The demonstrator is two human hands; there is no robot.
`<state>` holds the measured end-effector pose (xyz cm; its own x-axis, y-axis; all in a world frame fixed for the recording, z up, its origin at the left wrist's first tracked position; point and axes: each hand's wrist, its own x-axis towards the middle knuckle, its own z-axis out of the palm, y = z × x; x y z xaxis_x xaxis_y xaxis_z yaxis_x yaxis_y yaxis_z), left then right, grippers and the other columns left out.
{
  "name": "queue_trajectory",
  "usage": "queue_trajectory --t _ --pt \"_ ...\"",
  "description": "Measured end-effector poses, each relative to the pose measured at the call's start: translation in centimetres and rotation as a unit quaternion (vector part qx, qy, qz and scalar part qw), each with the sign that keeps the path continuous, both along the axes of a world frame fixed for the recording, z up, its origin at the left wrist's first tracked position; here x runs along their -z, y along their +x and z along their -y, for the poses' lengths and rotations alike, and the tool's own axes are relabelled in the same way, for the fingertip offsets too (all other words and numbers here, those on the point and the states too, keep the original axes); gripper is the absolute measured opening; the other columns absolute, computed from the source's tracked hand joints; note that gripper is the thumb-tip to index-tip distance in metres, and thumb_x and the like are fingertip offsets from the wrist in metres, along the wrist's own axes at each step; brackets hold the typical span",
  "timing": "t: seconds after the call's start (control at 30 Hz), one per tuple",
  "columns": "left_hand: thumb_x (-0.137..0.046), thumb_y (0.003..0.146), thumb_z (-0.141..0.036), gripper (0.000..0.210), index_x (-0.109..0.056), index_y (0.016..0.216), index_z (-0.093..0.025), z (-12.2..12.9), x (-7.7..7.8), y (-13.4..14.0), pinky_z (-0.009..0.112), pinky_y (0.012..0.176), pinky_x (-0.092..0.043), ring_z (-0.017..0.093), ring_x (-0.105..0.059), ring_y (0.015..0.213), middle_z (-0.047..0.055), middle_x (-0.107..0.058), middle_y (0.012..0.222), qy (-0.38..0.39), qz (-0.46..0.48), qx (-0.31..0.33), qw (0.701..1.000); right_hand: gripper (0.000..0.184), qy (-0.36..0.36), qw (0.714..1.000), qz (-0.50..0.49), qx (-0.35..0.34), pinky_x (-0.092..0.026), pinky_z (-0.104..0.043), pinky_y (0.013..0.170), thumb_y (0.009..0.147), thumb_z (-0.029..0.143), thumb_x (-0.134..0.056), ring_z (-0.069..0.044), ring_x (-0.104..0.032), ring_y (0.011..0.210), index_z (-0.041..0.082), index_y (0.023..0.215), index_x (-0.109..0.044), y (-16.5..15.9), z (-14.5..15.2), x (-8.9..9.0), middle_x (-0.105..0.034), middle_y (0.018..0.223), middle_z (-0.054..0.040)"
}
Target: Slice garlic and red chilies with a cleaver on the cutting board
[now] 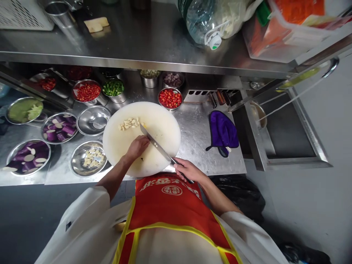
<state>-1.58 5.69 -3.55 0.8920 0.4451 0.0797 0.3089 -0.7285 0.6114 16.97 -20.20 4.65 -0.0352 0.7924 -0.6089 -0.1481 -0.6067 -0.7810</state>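
My right hand [187,169] grips the dark handle of a kitchen knife [161,148], its long blade slanting across a round white cutting board [167,126]. My left hand [138,146] rests on the board beside the blade, fingers curled in and fingertips close to the steel. Whatever lies under those fingertips is hidden. Small pale bits cling to the blade. Peeled garlic cloves [129,124] lie in a loose pile near the board's far left, just beyond the knife tip. Left of the board, a steel bowl [75,169] contains pale garlic pieces.
Bowls of cut purple eggplant [62,128] stand at left, near another steel bowl [82,118]. Behind the board are chopped red chillies [169,98] and green peppers [113,88]. A purple cloth mitt [223,130] and knife rack [196,96] are rightward. A steel shelf [154,65] overhangs the back.
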Motion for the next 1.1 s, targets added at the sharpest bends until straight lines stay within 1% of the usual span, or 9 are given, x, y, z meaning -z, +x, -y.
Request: queue_trajectory --t 0.1,0.2,0.33,0.4,0.53,0.67,0.83,0.97,1.1 --pt "-0.052 0.096 -0.029 0.019 -0.068 0.095 -0.019 0.8 0.0 0.4 0.040 0.094 -0.052 0.025 -0.062 0.100 0.011 -0.068 0.105 0.020 -0.014 -0.015 1.000 0.065 0.011 1.000 -0.013 0.012 -0.042 -0.018 0.038 0.093 0.058 -0.058 -0.007 -0.048 0.047 0.019 0.144 -0.052 0.3 -0.4 0.5 -0.052 0.071 0.0049" --pt "-0.053 0.090 -0.020 0.014 -0.066 0.090 -0.018 0.9 -0.4 0.0 0.040 0.092 -0.051 0.026 -0.061 0.097 0.012 -0.066 0.100 0.049 -0.061 -0.074 0.994 0.067 0.005 0.999 -0.033 0.034 -0.042 -0.018 0.037 0.090 0.061 -0.061 -0.007 -0.047 0.047 0.017 0.140 -0.053 0.7 0.3 0.5 -0.052 0.071 0.0047" --pt "-0.053 0.086 -0.020 0.014 -0.066 0.089 -0.016 -1.2 -1.8 -3.0 0.042 0.084 -0.052 0.030 -0.061 0.094 0.016 -0.064 0.097 0.090 -0.176 -0.200 0.959 0.068 -0.009 0.996 -0.047 0.071 -0.042 -0.018 0.037 0.091 0.060 -0.062 -0.007 -0.046 0.047 0.018 0.143 -0.050 1.0 1.8 0.6 -0.052 0.072 0.0049" --pt "-0.057 0.084 -0.024 0.016 -0.067 0.094 -0.016 -3.0 -2.9 -4.8 0.043 0.080 -0.052 0.032 -0.063 0.093 0.016 -0.065 0.099 0.085 -0.251 -0.223 0.938 0.068 -0.007 0.995 -0.053 0.085 -0.042 -0.019 0.037 0.091 0.059 -0.061 -0.008 -0.047 0.047 0.019 0.144 -0.048 0.8 2.3 0.9 -0.053 0.072 0.0048" --pt "-0.064 0.084 -0.037 0.031 -0.069 0.106 -0.016 -6.3 -4.8 -5.2 0.044 0.086 -0.053 0.034 -0.063 0.100 0.017 -0.065 0.109 0.075 -0.280 -0.196 0.937 0.064 0.015 0.994 -0.065 0.091 -0.042 -0.020 0.038 0.093 0.058 -0.059 -0.008 -0.048 0.048 0.019 0.143 -0.048 0.2 2.5 1.5 -0.054 0.074 0.0040" --pt "-0.053 0.091 -0.028 0.030 -0.067 0.115 -0.015 -8.0 -5.3 -0.6 0.041 0.102 -0.048 0.030 -0.059 0.114 0.016 -0.064 0.120 0.094 -0.187 -0.147 0.967 0.062 0.022 0.993 -0.067 0.091 -0.043 -0.020 0.038 0.094 0.058 -0.059 -0.008 -0.047 0.047 0.020 0.142 -0.049 -0.2 2.2 1.6 -0.053 0.073 0.0049" --pt "-0.051 0.090 -0.022 0.030 -0.067 0.114 -0.012 -7.9 -4.9 4.3 0.046 0.094 -0.052 0.036 -0.059 0.115 0.022 -0.064 0.119 0.097 -0.277 -0.176 0.940 0.065 0.017 0.993 -0.064 0.098 -0.042 -0.020 0.039 0.093 0.060 -0.059 -0.008 -0.048 0.047 0.020 0.142 -0.049 -0.5 2.2 1.4 -0.053 0.073 0.0051" --pt "-0.051 0.090 -0.024 0.028 -0.068 0.111 -0.014 -6.8 -4.4 4.1 0.042 0.090 -0.052 0.032 -0.065 0.104 0.019 -0.067 0.115 0.075 -0.301 -0.195 0.930 0.072 0.011 0.991 -0.070 0.110 -0.040 -0.020 0.039 0.091 0.062 -0.061 -0.008 -0.047 0.047 0.019 0.147 -0.044 -0.8 2.2 1.3 -0.052 0.072 0.0056" --pt "-0.059 0.086 -0.027 0.023 -0.072 0.101 -0.015 -5.4 -3.4 2.3 0.036 0.086 -0.053 0.027 -0.066 0.095 0.016 -0.068 0.110 0.034 -0.252 -0.162 0.953 0.071 0.009 0.991 -0.077 0.110 -0.041 -0.020 0.039 0.090 0.062 -0.061 -0.008 -0.047 0.047 0.019 0.145 -0.046 -0.6 2.1 1.2 -0.052 0.072 0.0054"
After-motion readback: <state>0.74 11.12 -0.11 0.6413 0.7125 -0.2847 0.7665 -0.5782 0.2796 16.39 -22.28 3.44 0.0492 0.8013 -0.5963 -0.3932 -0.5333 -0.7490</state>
